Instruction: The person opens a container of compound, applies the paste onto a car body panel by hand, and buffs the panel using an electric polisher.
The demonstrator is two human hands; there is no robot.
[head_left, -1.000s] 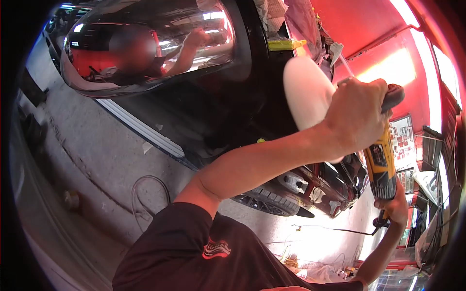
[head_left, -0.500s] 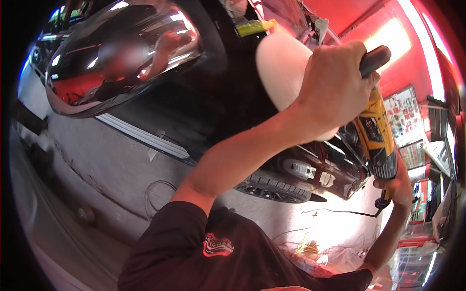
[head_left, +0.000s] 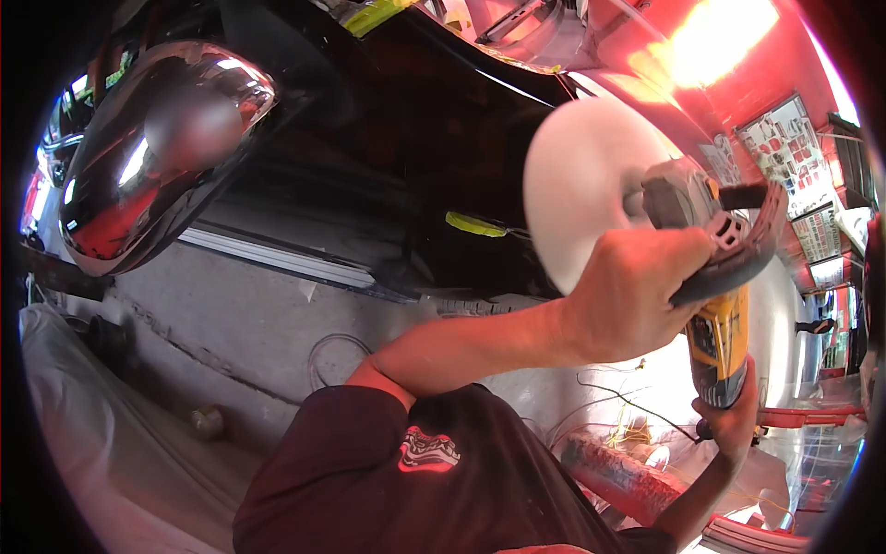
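My left hand (head_left: pixel 628 295) is closed around the curved black front handle (head_left: pixel 738 268) of a yellow and black polisher (head_left: pixel 720 337). Lower down, my right hand (head_left: pixel 738 415) grips the rear end of the same polisher, near where its cord comes out. A large white polishing pad (head_left: pixel 581 185), blurred as if spinning, sits on the head of the tool. It faces a glossy black car panel (head_left: pixel 397 185); whether it touches the paint I cannot tell. A strip of yellow-green tape (head_left: pixel 475 224) is on the dark bodywork left of the pad.
A chrome side mirror (head_left: pixel 111 222) juts out at the left. Below the car runs a grey floor (head_left: pixel 268 342) with a loose cable loop. The polisher's black cord (head_left: pixel 637 403) trails across the floor. Pale sheeting (head_left: pixel 101 425) lies lower left; posters (head_left: pixel 784 143) hang on the red wall.
The polisher and both hands have moved downward in view, and the pad now shows more fully. My view has shifted; the mirror appears further left and another tape strip has come into sight.
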